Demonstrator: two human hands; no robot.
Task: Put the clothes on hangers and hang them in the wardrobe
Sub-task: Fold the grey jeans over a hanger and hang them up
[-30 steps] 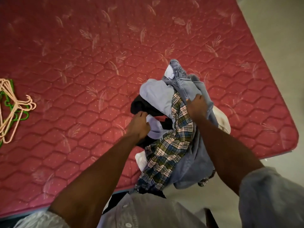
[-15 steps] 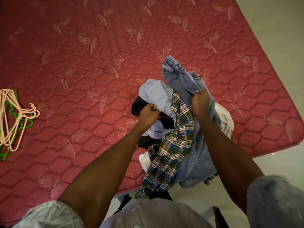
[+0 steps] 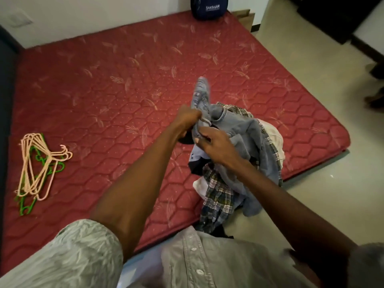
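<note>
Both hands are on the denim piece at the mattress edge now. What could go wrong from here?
1. The faded blue denim garment, gripped by the left hand and right hand, lies tangled with the plaid checked shirt; lifting may drag that shirt onto the floor.
2. The pile overhangs the red quilted mattress edge and could slide off.
3. The pink and green plastic hangers lie far left, needing a long reach.

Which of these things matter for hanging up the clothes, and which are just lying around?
For the job:
blue jeans, held by both hands
plaid shirt
rest of the clothes pile
hangers

Just lying about:
dark blue backpack
red mattress underneath
</note>
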